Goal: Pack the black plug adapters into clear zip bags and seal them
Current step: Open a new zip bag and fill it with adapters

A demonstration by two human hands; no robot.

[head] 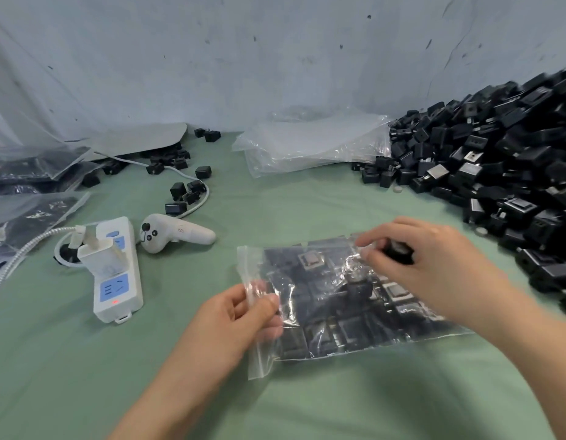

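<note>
From my remote seat I see the clear zip bag [335, 315] lying flat on the green table cover [212, 392], just in front of the person, with its zip edge turned to the left. It is packed with black adapters side by side. The left hand [240, 315] pinches that zip edge, thumb and forefinger closed together on the plastic and the other fingers curled beneath. The right hand [440, 258] hovers over the far right corner of the bag, its fingers curled round one black plug adapter [399, 250] (I cannot tell whether the plastic lies between the fingers and this piece). The forefinger points left, touching the crinkled film.

To the right, a big pile of loose adapters [497, 160] slopes up against the grey backdrop cloth [275, 58]. A stack of empty clear bags [307, 144] lies behind the work spot, touching the pile's left edge. At the left sit a white power strip [116, 281] with a white charger [99, 254] plugged in, a white handheld controller [177, 233] just beside it, a few scattered adapters [183, 188] along a white cable, and filled bags [31, 166] at the far left edge.
</note>
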